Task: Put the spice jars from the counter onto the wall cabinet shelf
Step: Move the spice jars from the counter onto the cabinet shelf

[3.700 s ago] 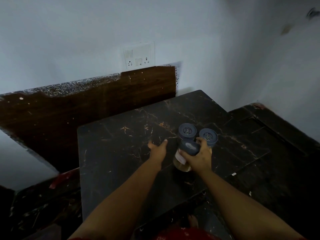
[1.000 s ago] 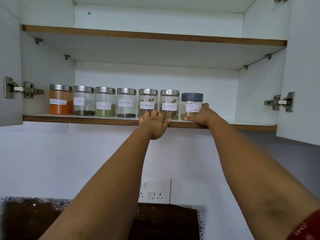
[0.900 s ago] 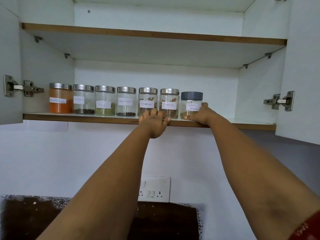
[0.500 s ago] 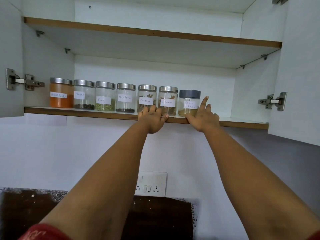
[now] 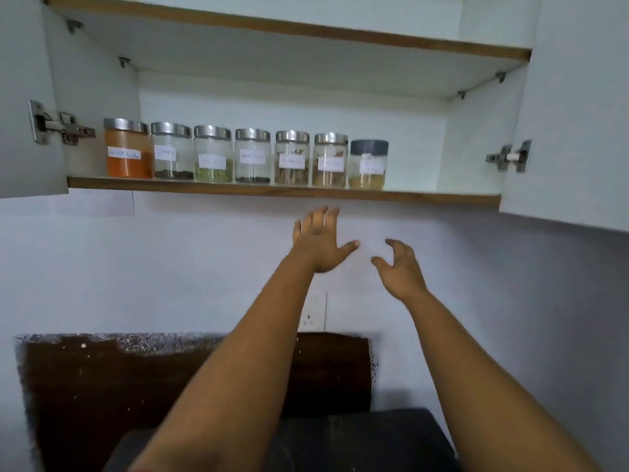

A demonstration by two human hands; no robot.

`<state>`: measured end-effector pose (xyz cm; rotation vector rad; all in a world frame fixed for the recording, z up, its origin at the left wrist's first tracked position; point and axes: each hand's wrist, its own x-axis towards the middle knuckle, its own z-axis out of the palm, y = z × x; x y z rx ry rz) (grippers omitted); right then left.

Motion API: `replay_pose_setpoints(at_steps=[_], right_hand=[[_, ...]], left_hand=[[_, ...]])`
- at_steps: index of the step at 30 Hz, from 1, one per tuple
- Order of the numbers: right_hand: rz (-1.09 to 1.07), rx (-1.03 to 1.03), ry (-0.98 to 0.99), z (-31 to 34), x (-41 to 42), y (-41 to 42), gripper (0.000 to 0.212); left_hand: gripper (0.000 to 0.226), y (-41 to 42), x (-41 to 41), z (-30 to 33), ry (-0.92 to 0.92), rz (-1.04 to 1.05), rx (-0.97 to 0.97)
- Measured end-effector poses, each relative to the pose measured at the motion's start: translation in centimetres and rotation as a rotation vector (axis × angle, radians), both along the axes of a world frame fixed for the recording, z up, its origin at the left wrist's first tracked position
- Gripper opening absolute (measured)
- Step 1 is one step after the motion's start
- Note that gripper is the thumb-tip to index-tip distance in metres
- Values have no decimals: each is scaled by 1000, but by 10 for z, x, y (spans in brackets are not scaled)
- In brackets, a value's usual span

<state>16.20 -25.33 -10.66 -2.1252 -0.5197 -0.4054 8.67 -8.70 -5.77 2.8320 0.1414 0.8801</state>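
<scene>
Several labelled spice jars stand in a row on the wall cabinet shelf (image 5: 442, 198). Most have silver lids, starting with an orange-filled jar (image 5: 127, 149) at the left. The rightmost is a grey-lidded jar (image 5: 368, 165) with yellow-brown spice at its bottom. My left hand (image 5: 320, 241) hangs below the shelf edge, fingers spread, holding nothing. My right hand (image 5: 400, 270) is lower and to the right, fingers curled apart and empty. Neither hand touches a jar or the shelf.
Both white cabinet doors (image 5: 571, 110) stand open, with metal hinges (image 5: 509, 157) on each side. A bare upper shelf (image 5: 306, 28) sits above. A wall socket (image 5: 315, 313), a dark wooden backsplash (image 5: 102, 379) and the black counter (image 5: 357, 437) lie below.
Both hands have come down off the shelf edge and away from the jars. The grey-lidded jar, earlier carried from the counter in my right hand, now stands alone on the shelf.
</scene>
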Motion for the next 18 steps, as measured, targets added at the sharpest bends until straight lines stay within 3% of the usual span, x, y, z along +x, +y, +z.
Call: replay_pose_setpoints(at_steps=[2,4,7,11,13,16,18], right_hand=[[-58,114,148,-75,-32,-7,48],[-88,-17,301,-156,-63,-15,49],[-93,-269,426,-249,-105,-30,53],[-210,-330,385,-311,-165,-55,56],[-292,-450,418,-331,-193,-64,69],[-287,-572,642,-360,-222,-63,93],[-233,-552,729,-373,-234,-59,96]], left_hand=[[82,-16,-14,-65,73,-79,-125],[79,-34,-35,-142,230,-106,-250],[72,-52,-74,-242,409,-100,-275],[65,-47,-128,-320,554,-90,-294],[65,-38,-148,-342,610,-65,-316],[65,-33,-167,-367,675,-58,-362],[67,-35,-175,-379,698,-75,-385]])
